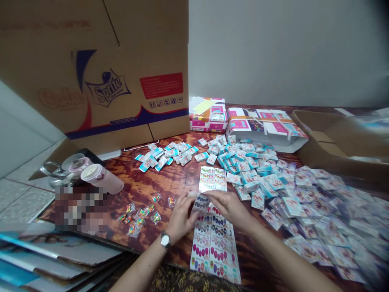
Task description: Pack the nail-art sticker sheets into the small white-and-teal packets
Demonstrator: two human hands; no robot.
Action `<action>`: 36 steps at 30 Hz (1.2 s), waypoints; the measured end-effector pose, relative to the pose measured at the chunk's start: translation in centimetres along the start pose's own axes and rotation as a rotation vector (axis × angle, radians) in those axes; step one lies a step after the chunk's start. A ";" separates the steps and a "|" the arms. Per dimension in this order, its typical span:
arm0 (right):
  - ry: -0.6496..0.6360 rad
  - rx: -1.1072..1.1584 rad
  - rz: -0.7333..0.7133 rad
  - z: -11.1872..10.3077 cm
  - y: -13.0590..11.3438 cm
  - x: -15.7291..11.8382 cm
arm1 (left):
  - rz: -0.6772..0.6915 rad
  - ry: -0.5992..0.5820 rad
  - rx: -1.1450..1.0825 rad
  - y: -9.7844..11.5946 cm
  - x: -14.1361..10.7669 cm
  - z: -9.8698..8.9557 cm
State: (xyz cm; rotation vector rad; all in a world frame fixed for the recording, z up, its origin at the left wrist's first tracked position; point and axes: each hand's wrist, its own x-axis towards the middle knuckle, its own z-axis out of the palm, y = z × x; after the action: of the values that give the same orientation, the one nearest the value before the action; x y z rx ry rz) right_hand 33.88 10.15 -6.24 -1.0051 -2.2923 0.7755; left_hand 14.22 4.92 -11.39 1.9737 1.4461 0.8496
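Observation:
A long printed sheet (214, 251) with rows of coloured nail shapes lies on the brown table, running away from me. My left hand (182, 217), with a watch at the wrist, curls over its left edge. Reaching in from the right, my right hand (226, 205) rests over the sheet's upper middle, fingertips near those of my left hand. A dark-patterned part of the sheet shows between the two hands, and both seem to grip it there. Small clear packets (140, 215) with colourful pieces lie left of my left hand. Small white-and-blue boxes (243, 166) are heaped beyond my right hand.
A large Sprite carton (130, 48) stands at the back left. Pink cups (106, 182) sit before it. Wrapped packages (264, 121) and an open cardboard box (322, 138) are at the back right. More small packs (328, 219) spread along the right. Flat printed boards (45, 259) are stacked at the lower left.

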 end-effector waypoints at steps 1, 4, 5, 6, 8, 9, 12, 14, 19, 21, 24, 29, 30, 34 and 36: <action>0.063 0.015 0.013 -0.5 -0.5 0.2 | -0.053 0.011 -0.068 0.0 0.1 0.0; 0.144 0.009 -0.011 -1.0 -1.9 0.1 | -0.243 0.049 -0.362 0.1 0.2 0.0; 0.124 0.005 -0.043 -0.8 -2.3 -0.2 | -0.305 0.063 -0.491 0.1 0.2 0.1; 0.078 0.002 -0.081 -0.5 -2.7 -0.5 | -0.357 0.076 -0.607 0.2 0.2 0.1; -0.042 0.000 -0.144 0.5 -3.5 -1.2 | -0.440 0.092 -0.813 0.5 0.2 0.0; -0.093 0.001 -0.156 0.9 -3.8 -1.5 | -0.469 0.088 -0.902 0.8 0.2 -0.1; -0.157 0.014 -0.114 1.8 -4.1 -1.7 | -0.524 0.017 -1.126 1.7 0.2 -0.5; -0.111 0.018 -0.043 2.0 -3.7 -1.5 | -0.532 -0.033 -1.191 2.2 0.2 -1.0; 0.021 0.069 0.132 2.1 -2.2 -0.7 | -0.453 -0.104 -1.110 2.9 0.2 -2.2; 0.009 0.062 0.141 2.3 -1.9 -0.5 | -0.428 -0.132 -1.102 3.1 0.1 -2.3; 0.005 -0.062 0.087 2.9 -1.5 -0.6 | -0.381 -0.091 -1.061 3.3 -0.1 -2.1; 0.060 -0.399 -0.235 3.8 -1.0 -1.7 | -0.513 0.008 -1.195 3.0 -0.5 -1.5; 0.044 -0.429 -0.307 3.9 -0.9 -1.9 | -0.521 0.014 -1.242 3.0 -0.6 -1.6; -0.036 -0.361 -0.396 4.0 -0.8 -2.3 | -0.480 0.052 -1.143 2.5 -0.9 -1.5; -0.081 -0.228 -0.304 4.0 -0.9 -2.3 | -0.448 0.081 -1.000 2.1 -1.1 -1.1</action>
State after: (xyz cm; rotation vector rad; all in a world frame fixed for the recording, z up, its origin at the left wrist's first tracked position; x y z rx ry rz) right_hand 32.24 6.72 -8.94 -0.7017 -2.5665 0.4452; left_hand 14.43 3.32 -9.36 0.8468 1.0881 1.1340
